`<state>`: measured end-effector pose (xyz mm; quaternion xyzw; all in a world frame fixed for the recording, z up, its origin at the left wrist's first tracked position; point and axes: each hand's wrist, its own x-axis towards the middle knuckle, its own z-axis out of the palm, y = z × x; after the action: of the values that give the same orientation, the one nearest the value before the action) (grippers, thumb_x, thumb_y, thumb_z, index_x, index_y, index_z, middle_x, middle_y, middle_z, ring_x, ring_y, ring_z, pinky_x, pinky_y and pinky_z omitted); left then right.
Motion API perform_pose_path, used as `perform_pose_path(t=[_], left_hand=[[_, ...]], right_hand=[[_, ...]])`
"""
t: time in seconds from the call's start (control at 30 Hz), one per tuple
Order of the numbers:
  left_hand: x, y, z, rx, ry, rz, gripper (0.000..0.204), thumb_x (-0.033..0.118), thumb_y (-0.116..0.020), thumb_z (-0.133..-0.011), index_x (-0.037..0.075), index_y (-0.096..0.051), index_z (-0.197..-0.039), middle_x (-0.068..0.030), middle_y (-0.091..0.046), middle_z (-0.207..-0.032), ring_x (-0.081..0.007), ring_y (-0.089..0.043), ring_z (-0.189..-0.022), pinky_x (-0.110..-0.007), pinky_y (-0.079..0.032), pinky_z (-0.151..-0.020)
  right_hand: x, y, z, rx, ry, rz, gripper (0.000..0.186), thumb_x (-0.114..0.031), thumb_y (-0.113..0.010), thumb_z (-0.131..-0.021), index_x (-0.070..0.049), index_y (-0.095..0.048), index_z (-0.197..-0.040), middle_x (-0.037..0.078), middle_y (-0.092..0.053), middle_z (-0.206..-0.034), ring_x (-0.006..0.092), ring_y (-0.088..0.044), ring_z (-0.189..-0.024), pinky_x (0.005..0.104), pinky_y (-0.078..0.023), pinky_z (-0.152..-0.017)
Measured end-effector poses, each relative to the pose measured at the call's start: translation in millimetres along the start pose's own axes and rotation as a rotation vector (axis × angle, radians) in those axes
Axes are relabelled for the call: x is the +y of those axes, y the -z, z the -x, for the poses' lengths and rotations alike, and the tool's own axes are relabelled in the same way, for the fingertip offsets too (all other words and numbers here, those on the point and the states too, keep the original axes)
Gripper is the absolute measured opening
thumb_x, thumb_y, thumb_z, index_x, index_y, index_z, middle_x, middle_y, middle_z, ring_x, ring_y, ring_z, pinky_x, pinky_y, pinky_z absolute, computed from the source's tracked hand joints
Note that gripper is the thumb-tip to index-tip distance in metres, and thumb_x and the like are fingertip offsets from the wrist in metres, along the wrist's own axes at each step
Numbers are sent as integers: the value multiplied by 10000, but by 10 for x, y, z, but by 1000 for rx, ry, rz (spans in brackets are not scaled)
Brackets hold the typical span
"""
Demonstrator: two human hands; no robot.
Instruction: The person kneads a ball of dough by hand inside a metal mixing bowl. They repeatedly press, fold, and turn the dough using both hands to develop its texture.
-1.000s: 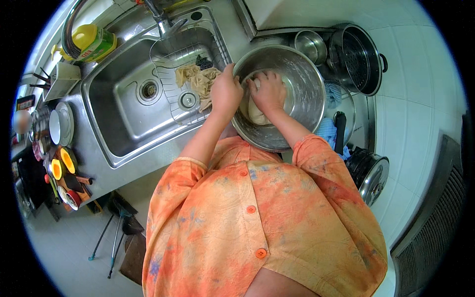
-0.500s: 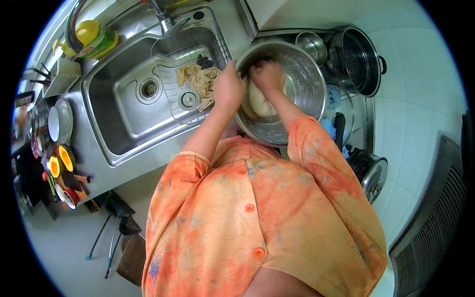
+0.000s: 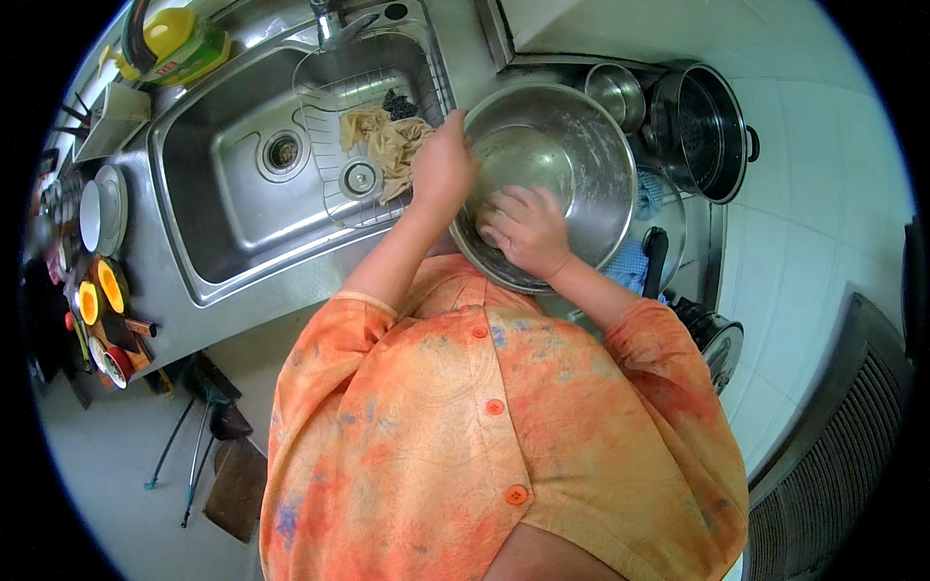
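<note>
A wide steel mixing bowl with pale smears on its inner wall sits at the right of the sink. Fingers wrapped over its left rim, my left hand grips the bowl. Inside, my right hand is low against the near left part of the bowl, its fingers curled over the dough. That pale lump is almost wholly hidden beneath the hand.
Left of the bowl is a steel sink with a wire rack holding beige cloths. A small steel pot and a large dark pot stand to the right. Plates and cut orange squash lie at far left.
My right hand has moved toward me within the bowl, now covering the dough that showed below it before. My left hand keeps its hold on the rim. The view has shifted slightly.
</note>
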<state>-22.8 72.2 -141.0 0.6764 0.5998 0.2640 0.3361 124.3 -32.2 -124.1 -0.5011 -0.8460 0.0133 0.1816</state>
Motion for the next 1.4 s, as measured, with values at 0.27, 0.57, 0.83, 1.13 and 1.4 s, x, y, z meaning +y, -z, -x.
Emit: perform_pose_path(t=[0.27, 0.57, 0.83, 1.13, 1.4], left_hand=[[-23, 21, 13, -5, -28, 31, 353, 36, -565, -821, 44, -555, -1174, -227, -663, -940, -422, -642, -833, -501, -506, -719], [5, 27, -25, -10, 6, -14, 355, 49, -554, -830, 49, -559, -1185, -234, -666, -939, -417, -648, -840, -505, -504, -733], [33, 37, 8, -45, 40, 11, 333, 78, -561, -843, 68, -575, -1175, -226, -673, -914, -414, -652, -843, -506, -503, -737], [-29, 41, 27, -53, 13, 25, 351, 60, -559, -831, 52, -562, -1182, -224, -662, -963, -421, -638, -852, -508, -497, -731], [-63, 47, 47, -43, 1, 69, 353, 74, -567, -842, 50, -548, -1193, -238, -657, -949, -432, -632, -865, -511, -494, -748]], right_hand=[[614, -680, -219, -156, -284, 100, 219, -357, -611, -848, -151, -675, -808, 55, -650, -814, 269, -625, -809, 437, -495, -621], [983, -814, -520, -289, -637, 16, 412, -456, -478, -950, -103, -679, -889, 127, -695, -793, 317, -668, -721, 475, -510, -654], [155, 162, -305, -292, -787, -338, 307, -331, -632, -867, -99, -663, -1066, 87, -659, -858, 287, -620, -853, 401, -471, -781], [33, -303, 12, -130, -155, 50, 210, -310, -630, -810, -112, -694, -836, 32, -642, -862, 237, -591, -875, 370, -470, -707], [532, -704, -462, -210, -361, 89, 345, -352, -547, -875, -97, -700, -700, 126, -679, -763, 327, -649, -733, 460, -505, -627]])
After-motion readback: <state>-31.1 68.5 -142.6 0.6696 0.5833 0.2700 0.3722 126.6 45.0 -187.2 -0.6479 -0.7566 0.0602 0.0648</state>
